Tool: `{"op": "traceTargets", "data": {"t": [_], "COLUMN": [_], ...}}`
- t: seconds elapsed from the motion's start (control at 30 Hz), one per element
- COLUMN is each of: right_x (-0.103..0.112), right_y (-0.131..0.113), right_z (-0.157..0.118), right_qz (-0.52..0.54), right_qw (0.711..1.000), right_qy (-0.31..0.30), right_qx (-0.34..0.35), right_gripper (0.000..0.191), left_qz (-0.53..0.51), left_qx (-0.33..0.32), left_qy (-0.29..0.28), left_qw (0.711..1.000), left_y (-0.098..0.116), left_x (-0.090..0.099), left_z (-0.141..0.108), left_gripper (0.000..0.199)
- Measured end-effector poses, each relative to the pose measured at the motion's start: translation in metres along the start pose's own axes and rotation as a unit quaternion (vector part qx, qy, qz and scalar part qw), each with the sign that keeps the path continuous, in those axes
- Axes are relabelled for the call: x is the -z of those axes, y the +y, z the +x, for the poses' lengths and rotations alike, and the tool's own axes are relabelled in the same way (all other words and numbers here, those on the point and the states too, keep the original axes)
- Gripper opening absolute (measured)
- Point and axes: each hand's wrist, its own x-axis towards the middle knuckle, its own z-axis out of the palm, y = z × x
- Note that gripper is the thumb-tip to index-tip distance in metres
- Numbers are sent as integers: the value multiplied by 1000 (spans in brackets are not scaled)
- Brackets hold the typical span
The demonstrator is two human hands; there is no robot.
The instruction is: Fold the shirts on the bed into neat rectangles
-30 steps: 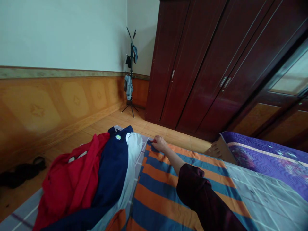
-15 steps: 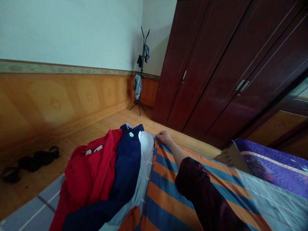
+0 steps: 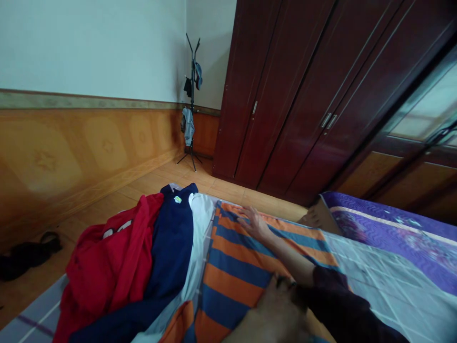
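An orange-and-blue striped garment point(image 3: 228, 276) lies spread on the bed. My right hand point(image 3: 254, 224) rests on it near the far edge, palm down with fingers apart. Closer to me, my left hand point(image 3: 273, 312) is low over the striped cloth, blurred; its fingers do not show clearly. To the left of the stripes lie a pale garment point(image 3: 200, 214), a navy top point(image 3: 174, 243) with a small badge, and a red top point(image 3: 110, 257), overlapping one another.
The bed has a grey checked sheet point(image 3: 385, 281). A purple patterned quilt or mattress point(image 3: 392, 228) is at the right. Beyond the bed stand a dark red wardrobe point(image 3: 285, 95) and a coat rack point(image 3: 193, 95). A black item point(image 3: 24, 257) lies on the floor at left.
My right hand has let go of the striped garment's far left corner and moved right onto the cloth. My left hand has come into view at the bottom. The view has turned right.
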Motion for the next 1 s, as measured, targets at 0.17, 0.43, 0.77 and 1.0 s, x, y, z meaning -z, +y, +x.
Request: {"op": "traceTargets", "data": {"t": [0.17, 0.43, 0.77, 1.0], "right_x": [60, 80, 76, 70], "right_y": [106, 201, 234, 232], "right_z": [-95, -159, -146, -141], "right_qz": [-64, -63, -36, -60], "right_qw": [989, 949, 938, 934], "right_qy": [35, 87, 90, 85], "right_qx": [-128, -297, -334, -342], "right_gripper": [30, 25, 25, 27], "left_qz": [-15, 148, 229, 196], "left_qx": [125, 356, 521, 574], "left_qy": [0, 36, 58, 76], "left_qw": [992, 922, 821, 791], "left_y": [-21, -103, -184, -207], "left_x": [10, 78, 89, 87], "left_z": [0, 8, 42, 48], "left_gripper": [62, 28, 31, 31]}}
